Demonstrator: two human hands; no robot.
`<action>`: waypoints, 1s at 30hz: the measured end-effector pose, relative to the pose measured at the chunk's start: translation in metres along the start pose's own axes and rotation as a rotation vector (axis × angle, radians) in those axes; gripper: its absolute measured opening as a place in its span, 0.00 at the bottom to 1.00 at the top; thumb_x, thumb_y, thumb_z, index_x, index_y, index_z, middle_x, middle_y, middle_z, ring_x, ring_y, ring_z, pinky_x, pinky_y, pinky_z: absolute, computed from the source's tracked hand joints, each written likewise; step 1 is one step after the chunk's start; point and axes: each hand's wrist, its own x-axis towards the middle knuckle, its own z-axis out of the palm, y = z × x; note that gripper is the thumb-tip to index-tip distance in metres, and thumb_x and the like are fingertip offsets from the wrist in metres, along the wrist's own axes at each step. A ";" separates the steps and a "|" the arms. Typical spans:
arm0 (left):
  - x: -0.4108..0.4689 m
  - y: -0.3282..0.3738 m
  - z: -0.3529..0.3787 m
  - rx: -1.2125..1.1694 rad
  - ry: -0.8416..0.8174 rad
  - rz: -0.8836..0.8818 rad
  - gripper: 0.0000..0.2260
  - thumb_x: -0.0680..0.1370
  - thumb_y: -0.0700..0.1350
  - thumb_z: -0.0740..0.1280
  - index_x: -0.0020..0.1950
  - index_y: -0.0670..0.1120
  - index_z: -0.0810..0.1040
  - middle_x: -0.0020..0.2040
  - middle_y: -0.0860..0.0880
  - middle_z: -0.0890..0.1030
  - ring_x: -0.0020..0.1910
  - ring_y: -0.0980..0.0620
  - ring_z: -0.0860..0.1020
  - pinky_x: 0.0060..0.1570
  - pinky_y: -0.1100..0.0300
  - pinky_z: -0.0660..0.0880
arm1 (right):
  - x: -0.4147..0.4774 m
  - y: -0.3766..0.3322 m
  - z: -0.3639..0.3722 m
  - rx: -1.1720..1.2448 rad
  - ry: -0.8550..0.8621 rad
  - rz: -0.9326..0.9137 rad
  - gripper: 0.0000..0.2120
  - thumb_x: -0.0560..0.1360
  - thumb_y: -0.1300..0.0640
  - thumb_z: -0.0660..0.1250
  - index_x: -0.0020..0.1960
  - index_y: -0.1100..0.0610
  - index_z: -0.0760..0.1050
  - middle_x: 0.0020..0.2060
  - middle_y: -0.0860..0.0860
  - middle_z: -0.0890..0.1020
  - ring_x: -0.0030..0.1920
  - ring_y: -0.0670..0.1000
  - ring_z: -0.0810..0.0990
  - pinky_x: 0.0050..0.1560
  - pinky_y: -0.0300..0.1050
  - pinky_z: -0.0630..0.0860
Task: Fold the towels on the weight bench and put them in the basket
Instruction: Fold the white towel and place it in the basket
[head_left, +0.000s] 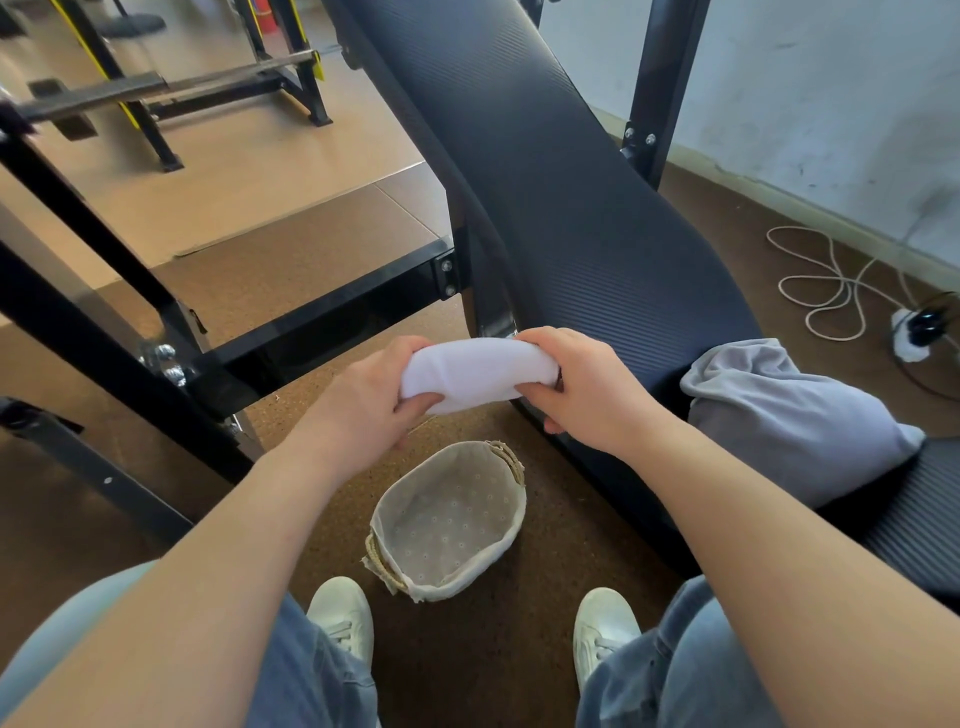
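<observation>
Gripping a folded white towel (478, 374) by its two short ends, the hands carry it in the air just off the near edge of the bench (545, 182). The left hand (382, 395) is clenched round the nine o'clock end and the right hand (587, 387) grasps the three o'clock end the same way, fingers curled over the cloth. Holding both ends looks meant to keep the folds from springing open while the bundle travels. The towel sags a little in the middle and touches nothing but the hands.

At six o'clock from the towel, down on the floor (493, 665), stands the basket (514, 512). It is oval and cloth-lined, with rope handles at its ends and nothing inside. It sits just ahead of the person's white shoes (343, 618), almost straight beneath the bundle. I judge the step in hand to be lowering this towel in, and the bundle seems short enough to go in lengthwise.

At three o'clock from the white towel, a grey towel (779, 415) lies crumpled on the bench pad, not yet folded, close by the right forearm. Farther out, at two o'clock, a pale cable (831, 291) loops on the floor near the wall (831, 104).
</observation>
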 end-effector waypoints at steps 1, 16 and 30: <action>0.000 -0.001 0.002 -0.066 0.006 -0.006 0.23 0.81 0.48 0.68 0.74 0.56 0.66 0.58 0.54 0.75 0.35 0.53 0.83 0.35 0.61 0.82 | 0.000 0.000 0.002 0.066 -0.002 0.014 0.23 0.78 0.61 0.71 0.71 0.50 0.74 0.60 0.46 0.78 0.43 0.47 0.83 0.42 0.43 0.85; -0.026 -0.010 0.004 -0.779 0.141 -0.332 0.07 0.83 0.43 0.66 0.58 0.53 0.80 0.62 0.54 0.73 0.56 0.51 0.77 0.43 0.59 0.83 | -0.006 -0.019 0.024 0.434 -0.083 0.238 0.10 0.83 0.55 0.65 0.63 0.48 0.80 0.66 0.47 0.71 0.55 0.51 0.76 0.47 0.46 0.85; -0.054 -0.042 0.033 -0.873 0.139 -0.447 0.07 0.77 0.49 0.74 0.54 0.52 0.82 0.59 0.48 0.80 0.61 0.44 0.78 0.62 0.44 0.78 | -0.026 -0.013 0.061 0.547 -0.492 0.362 0.18 0.77 0.48 0.73 0.63 0.45 0.70 0.59 0.50 0.76 0.58 0.54 0.81 0.53 0.54 0.85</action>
